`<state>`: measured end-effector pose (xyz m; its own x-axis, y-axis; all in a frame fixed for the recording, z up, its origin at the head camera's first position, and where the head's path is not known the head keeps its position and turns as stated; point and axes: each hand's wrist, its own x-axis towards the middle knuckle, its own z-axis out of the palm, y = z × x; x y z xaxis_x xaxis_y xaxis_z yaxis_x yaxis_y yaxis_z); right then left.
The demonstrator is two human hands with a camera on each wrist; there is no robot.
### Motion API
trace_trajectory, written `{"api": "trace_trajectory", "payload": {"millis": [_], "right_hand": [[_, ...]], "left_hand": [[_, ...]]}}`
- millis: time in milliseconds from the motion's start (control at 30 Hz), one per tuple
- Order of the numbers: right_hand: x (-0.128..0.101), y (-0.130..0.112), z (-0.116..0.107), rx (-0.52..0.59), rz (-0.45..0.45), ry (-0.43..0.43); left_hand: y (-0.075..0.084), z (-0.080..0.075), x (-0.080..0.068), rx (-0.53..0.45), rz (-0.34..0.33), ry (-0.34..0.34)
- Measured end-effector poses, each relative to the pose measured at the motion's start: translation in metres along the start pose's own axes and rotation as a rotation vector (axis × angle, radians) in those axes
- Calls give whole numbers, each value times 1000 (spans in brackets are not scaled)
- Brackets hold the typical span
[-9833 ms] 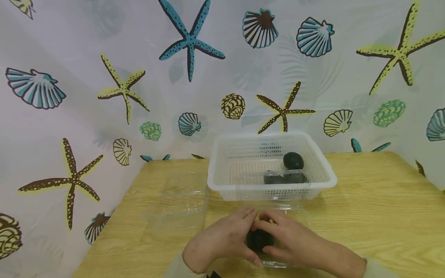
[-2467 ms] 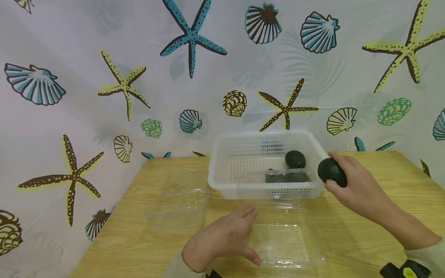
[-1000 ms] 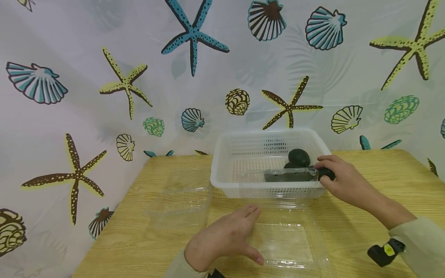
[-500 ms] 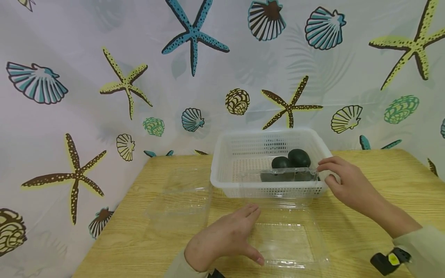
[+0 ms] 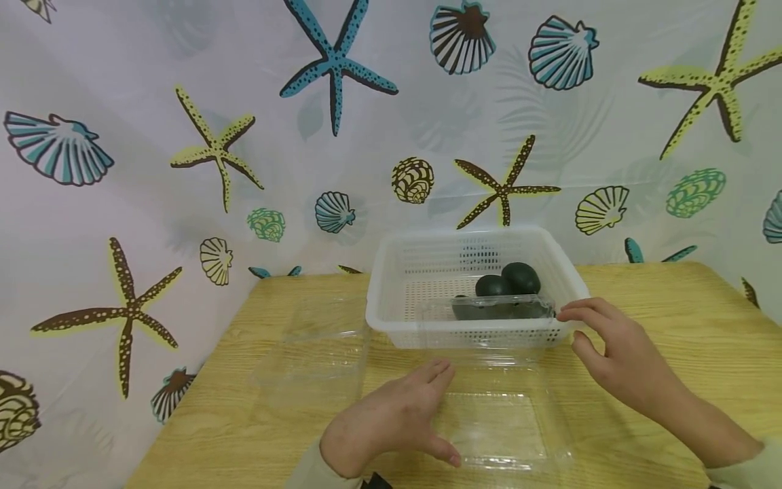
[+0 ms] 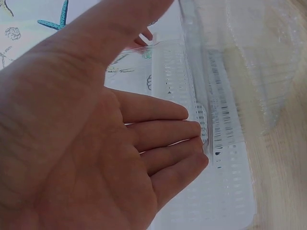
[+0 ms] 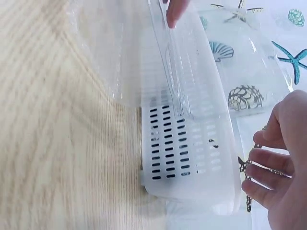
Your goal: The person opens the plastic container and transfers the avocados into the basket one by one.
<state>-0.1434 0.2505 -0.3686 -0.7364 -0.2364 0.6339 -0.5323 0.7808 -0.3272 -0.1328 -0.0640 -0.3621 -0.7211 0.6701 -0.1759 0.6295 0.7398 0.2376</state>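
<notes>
An open clear plastic clamshell box (image 5: pixel 501 424) lies on the table, its raised lid (image 5: pixel 482 333) leaning against the front of a white slotted basket (image 5: pixel 391 326). Several dark green avocados (image 5: pixel 521 278) sit in the basket, partly seen through the lid. My left hand (image 5: pixel 391 421) rests at the box's left side, fingers straight and thumb spread; the left wrist view shows its bare palm (image 6: pixel 110 158). Beside the basket's front right corner hovers my right hand (image 5: pixel 623 360), fingers loosely bent and holding nothing. In the right wrist view, its fingers (image 7: pixel 268 163) are apart from the basket wall (image 7: pixel 192 148).
Another clear plastic box (image 5: pixel 318 350) stands left of the basket. The wooden table (image 5: pixel 660 319) backs onto a cloth (image 5: pixel 379 149) printed with shells and starfish.
My right hand took the avocado out of the clamshell, carried it to the basket and let go among the others. It has since drawn back slightly. The left hand stayed put.
</notes>
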Motion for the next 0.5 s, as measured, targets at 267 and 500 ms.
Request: {"api": "trace_trajectory", "payload": {"millis": [267, 500], "right_hand": [[-12, -14, 4, 11, -48, 49], [-29, -25, 11, 63, -107, 53]], "left_hand": [[0, -1, -2, -18, -4, 1], [0, -1, -3, -28, -4, 3]]}}
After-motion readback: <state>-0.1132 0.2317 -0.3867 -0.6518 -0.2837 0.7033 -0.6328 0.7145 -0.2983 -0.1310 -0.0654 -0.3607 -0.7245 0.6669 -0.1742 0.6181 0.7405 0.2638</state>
